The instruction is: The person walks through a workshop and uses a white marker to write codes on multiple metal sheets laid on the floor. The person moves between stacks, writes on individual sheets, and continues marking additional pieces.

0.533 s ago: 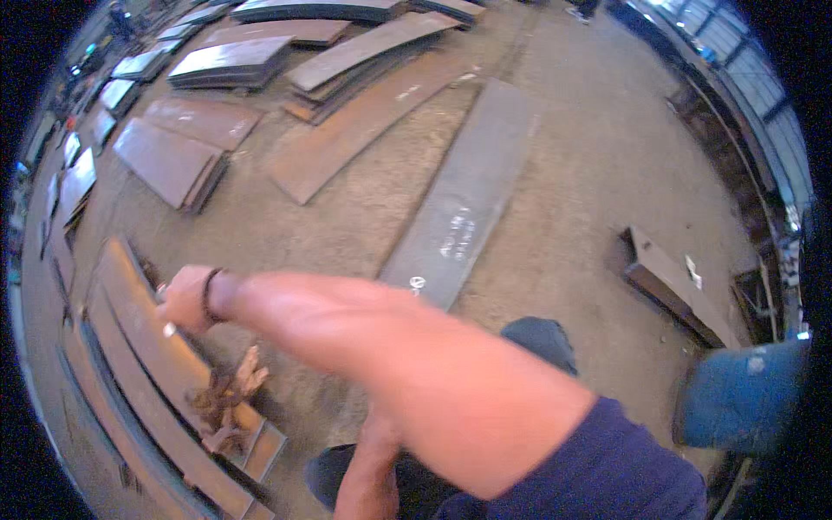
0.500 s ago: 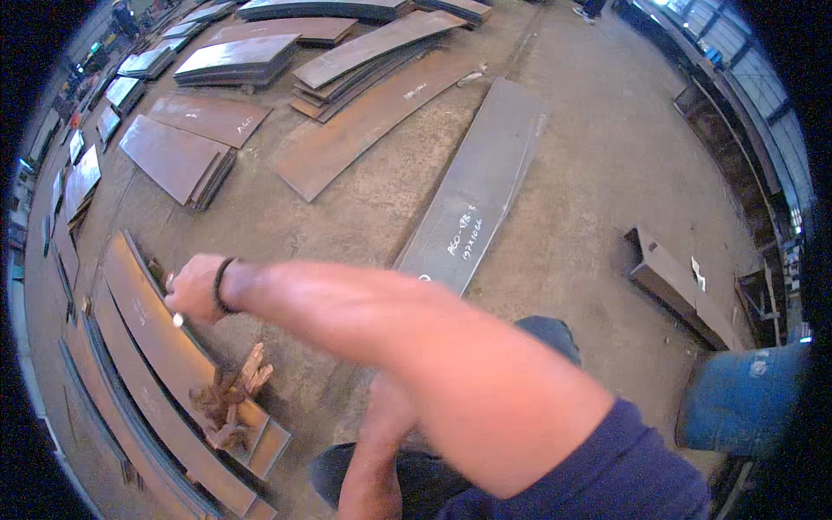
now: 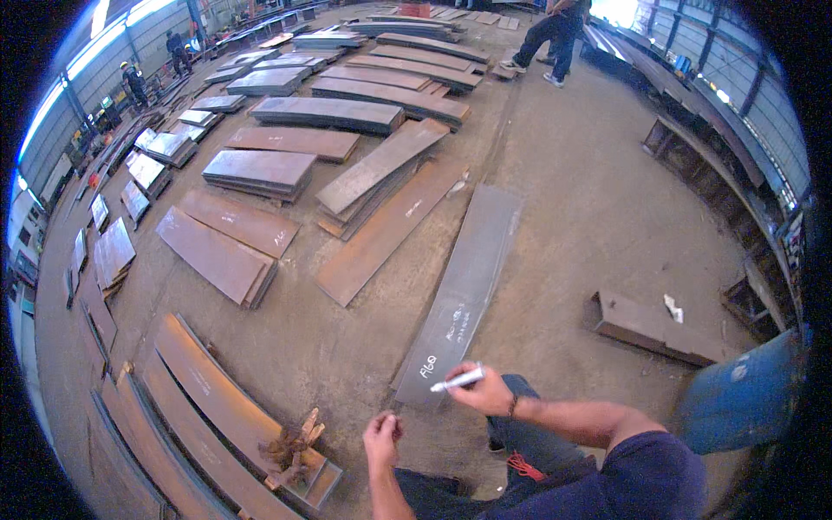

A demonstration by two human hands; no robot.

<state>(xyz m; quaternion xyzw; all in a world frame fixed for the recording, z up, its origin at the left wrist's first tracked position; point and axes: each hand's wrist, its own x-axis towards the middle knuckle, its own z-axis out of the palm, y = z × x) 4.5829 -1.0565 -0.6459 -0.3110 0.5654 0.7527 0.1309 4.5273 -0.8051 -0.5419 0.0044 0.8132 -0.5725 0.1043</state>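
Note:
My right hand (image 3: 490,392), with a dark bracelet at the wrist, grips a white paint marker (image 3: 459,379). The marker's pale tip points left, over the near end of a long grey steel plate (image 3: 472,260) on the floor. White handwriting marks that plate. Left of its near end, my left hand (image 3: 382,433) is raised with fingers pinched together; whatever they hold, if anything, is too small to make out. A bundle of red cord (image 3: 526,466) rests by my bent legs.
Long rusty plates (image 3: 204,381) lie at the left, with a piece of splintered wood (image 3: 295,442) on their near end. Stacked plates (image 3: 260,169) spread farther back. At right are a steel channel (image 3: 646,329) and a blue drum (image 3: 737,390). A person (image 3: 555,39) stands at the far right.
My right hand has come back from the rusty plates at the left to the grey plate's near end, marker in hand. My left hand shows clearly now. The view has tilted up.

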